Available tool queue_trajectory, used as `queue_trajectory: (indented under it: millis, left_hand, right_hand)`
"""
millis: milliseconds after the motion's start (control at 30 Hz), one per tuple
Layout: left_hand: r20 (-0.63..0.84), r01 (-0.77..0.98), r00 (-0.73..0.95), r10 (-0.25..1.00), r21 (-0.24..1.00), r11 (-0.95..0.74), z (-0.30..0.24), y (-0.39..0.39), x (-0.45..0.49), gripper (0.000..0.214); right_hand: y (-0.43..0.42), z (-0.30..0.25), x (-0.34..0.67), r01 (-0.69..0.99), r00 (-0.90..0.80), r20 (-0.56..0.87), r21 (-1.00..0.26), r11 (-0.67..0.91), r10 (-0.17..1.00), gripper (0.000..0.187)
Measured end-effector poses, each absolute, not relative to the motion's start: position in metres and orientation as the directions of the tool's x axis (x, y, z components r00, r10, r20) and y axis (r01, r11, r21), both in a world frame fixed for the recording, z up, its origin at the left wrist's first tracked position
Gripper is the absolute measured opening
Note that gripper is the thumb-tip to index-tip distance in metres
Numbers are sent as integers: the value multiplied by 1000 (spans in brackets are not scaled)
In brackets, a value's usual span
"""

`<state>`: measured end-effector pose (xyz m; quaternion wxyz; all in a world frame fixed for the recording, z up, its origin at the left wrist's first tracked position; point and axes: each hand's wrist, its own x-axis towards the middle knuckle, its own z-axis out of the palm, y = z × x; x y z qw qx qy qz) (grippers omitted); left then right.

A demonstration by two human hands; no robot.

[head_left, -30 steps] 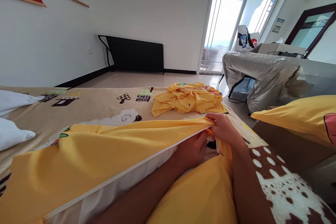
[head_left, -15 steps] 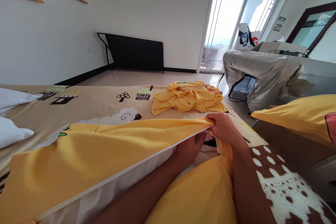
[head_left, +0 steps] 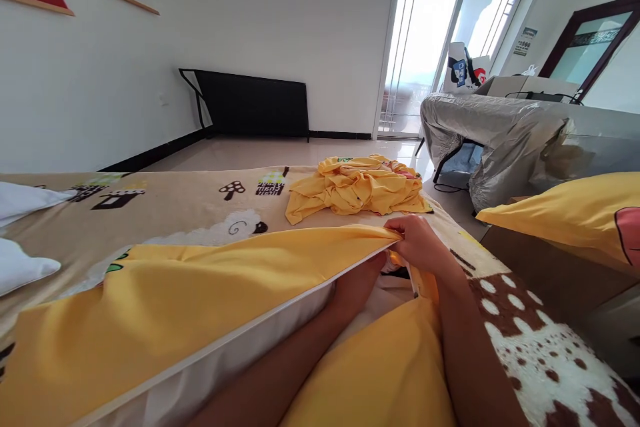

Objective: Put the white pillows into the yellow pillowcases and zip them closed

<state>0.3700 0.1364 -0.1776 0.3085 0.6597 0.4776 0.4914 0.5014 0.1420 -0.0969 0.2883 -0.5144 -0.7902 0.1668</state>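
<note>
Right hand, head view: the right hand [head_left: 419, 240] grasps the edge of a smooth yellow cloth cover with white trim [head_left: 190, 293].
Left hand: the left hand [head_left: 361, 280] reaches under that edge; its fingers are hidden, grip cannot be told.
Cover: near side, stretching left to centre, over a patterned beige plush blanket [head_left: 170, 213].
Far: crumpled yellow printed cloth bundle [head_left: 357, 188].
Right: plump yellow pillow [head_left: 560, 213].

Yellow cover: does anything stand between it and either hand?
Nothing visible stands between the right hand and the yellow cover: it grips the edge directly. The left hand reaches beneath that edge, its contact hidden.
</note>
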Motion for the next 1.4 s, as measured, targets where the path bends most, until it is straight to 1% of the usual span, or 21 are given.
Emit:
queue_trajectory:
  millis: [100, 267, 367, 433, 533, 600, 700, 767, 867, 967, 1133, 1267, 1400]
  left_hand:
    - [278, 202, 28, 960, 939, -278, -174, 131, 367, 32]
    - [223, 113, 7, 975, 968, -223, -171, 131, 367, 33]
    - [234, 146, 48, 971, 960, -238, -168, 136, 366, 31]
    - [217, 174, 89, 972, 958, -230, -165, 139, 365, 28]
    - [184, 170, 123, 975, 964, -204, -164, 142, 363, 25]
    - [184, 157, 102, 978, 967, -199, -166, 142, 363, 26]
    - [187, 172, -10, 982, 968, -183, -167, 141, 366, 28]
    - [159, 191, -54, 986, 971, -146, -166, 140, 367, 28]
    - [105, 204, -28, 994, 974, -97, -162, 138, 367, 26]
    - [95, 229, -13, 995, 969, -89, -159, 138, 366, 24]
    - [116, 334, -28, 993, 937, -100, -158, 140, 366, 26]
    - [149, 401, -25, 989, 907, -126, -161, 141, 368, 26]
    - [171, 438, 2, 985, 885, -154, -169, 142, 367, 28]
  right_hand:
    - [142, -97, 503, 714, -304, 257, -576, 398, 917, 9]
    - [143, -97, 504, 716, -321, 265, -560, 417, 909, 10]
    - [142, -96, 501, 716, -323, 267, -559, 419, 908, 11]
    - [141, -95, 498, 718, -318, 269, -558, 416, 909, 13]
    - [139, -94, 493, 716, -316, 283, -555, 424, 905, 13]
    - [139, -94, 491, 706, -317, 289, -564, 428, 903, 12]
    - [139, -95, 491, 689, -312, 277, -592, 417, 909, 12]
    - [141, -96, 492, 676, -311, 256, -617, 403, 915, 13]
    - [144, -98, 493, 653, -325, 227, -649, 391, 918, 16]
    - [145, -99, 493, 639, -341, 220, -659, 397, 914, 15]
    - [143, -99, 489, 642, -359, 229, -642, 418, 905, 5]
    - [144, -98, 490, 609, -345, 214, -690, 392, 914, 5]
    - [146, -99, 495, 558, -330, 201, -747, 362, 922, 10]
